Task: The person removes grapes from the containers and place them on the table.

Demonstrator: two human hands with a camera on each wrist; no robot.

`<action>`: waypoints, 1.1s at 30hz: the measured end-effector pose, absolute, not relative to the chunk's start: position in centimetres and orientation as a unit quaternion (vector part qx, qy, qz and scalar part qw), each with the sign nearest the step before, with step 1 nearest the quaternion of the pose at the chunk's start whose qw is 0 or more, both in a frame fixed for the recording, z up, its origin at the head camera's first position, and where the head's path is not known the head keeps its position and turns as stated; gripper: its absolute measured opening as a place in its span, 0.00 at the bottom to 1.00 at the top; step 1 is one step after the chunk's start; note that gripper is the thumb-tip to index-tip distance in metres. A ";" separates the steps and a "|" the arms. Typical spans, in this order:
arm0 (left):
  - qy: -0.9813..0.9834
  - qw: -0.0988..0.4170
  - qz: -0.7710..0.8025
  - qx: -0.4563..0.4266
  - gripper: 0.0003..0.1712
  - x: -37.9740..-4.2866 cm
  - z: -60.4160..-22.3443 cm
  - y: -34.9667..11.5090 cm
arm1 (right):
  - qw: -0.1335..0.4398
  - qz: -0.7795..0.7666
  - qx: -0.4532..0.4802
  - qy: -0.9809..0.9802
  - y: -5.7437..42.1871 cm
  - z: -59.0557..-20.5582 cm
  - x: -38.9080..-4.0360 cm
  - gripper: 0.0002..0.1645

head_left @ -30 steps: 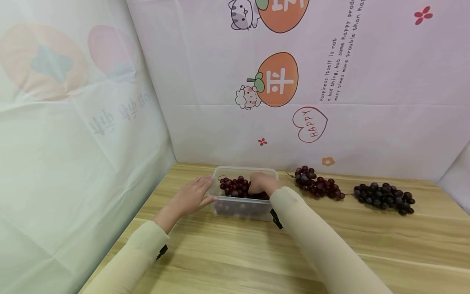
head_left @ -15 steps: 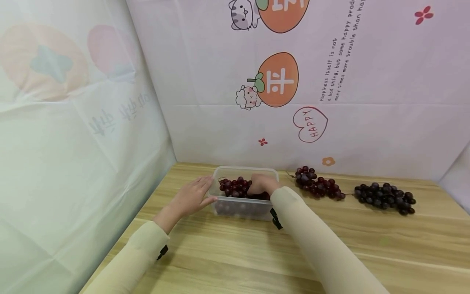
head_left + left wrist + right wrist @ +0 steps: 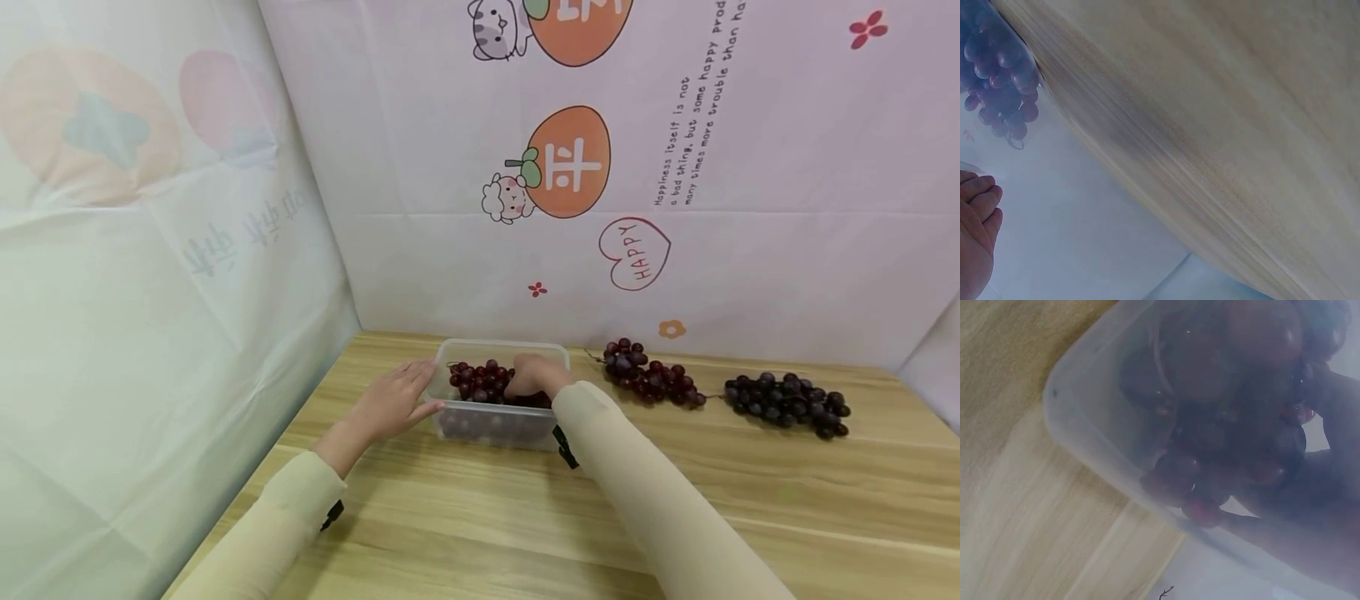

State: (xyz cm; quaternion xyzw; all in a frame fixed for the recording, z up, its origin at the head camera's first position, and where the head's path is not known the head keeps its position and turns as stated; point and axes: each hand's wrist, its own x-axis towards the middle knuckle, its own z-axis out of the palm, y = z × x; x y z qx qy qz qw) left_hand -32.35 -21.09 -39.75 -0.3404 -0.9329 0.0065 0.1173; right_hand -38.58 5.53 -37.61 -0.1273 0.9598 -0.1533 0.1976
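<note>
A translucent plastic box (image 3: 491,425) stands near the back of the table with dark red grapes (image 3: 482,382) inside. My left hand (image 3: 390,402) rests at its left end, fingers fairly straight and thumb at the front corner of the rim. In the left wrist view part of that hand (image 3: 977,225) shows at the left edge. My right hand (image 3: 531,375) reaches down into the box, its fingertips hidden in the head view. Through the cloudy wall in the right wrist view, fingers (image 3: 1300,494) curl in against the grapes (image 3: 1210,444).
To the right of the box lies a bunch of red grapes (image 3: 652,379). Farther right is a bunch of black grapes (image 3: 786,404). A printed white cloth (image 3: 450,275) hangs behind the wooden table (image 3: 480,517), and another cloth (image 3: 150,358) hangs at the left.
My right hand has shifted very slightly inside the box. The left hand, the box and the two bunches outside stay in place.
</note>
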 end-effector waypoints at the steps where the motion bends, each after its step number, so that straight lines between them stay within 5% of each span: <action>1: -0.933 0.117 0.008 -0.340 0.42 -32.3 -39.7 -21.1 | 0.199 -0.154 -0.128 0.959 5.5 -37.6 -38.6 0.21; 11: -0.934 0.113 0.004 -0.339 0.42 -32.2 -39.6 -21.1 | 0.204 -0.161 -0.148 0.954 5.7 -37.7 -38.4 0.12; 18: -0.932 0.114 0.011 -0.344 0.43 -32.2 -39.5 -21.0 | 0.211 -0.151 -0.143 0.955 5.4 -37.7 -38.4 0.28; 33: -0.932 0.117 0.007 -0.342 0.42 -32.1 -39.6 -21.1 | 0.196 -0.130 -0.168 0.957 5.4 -38.2 -38.8 0.09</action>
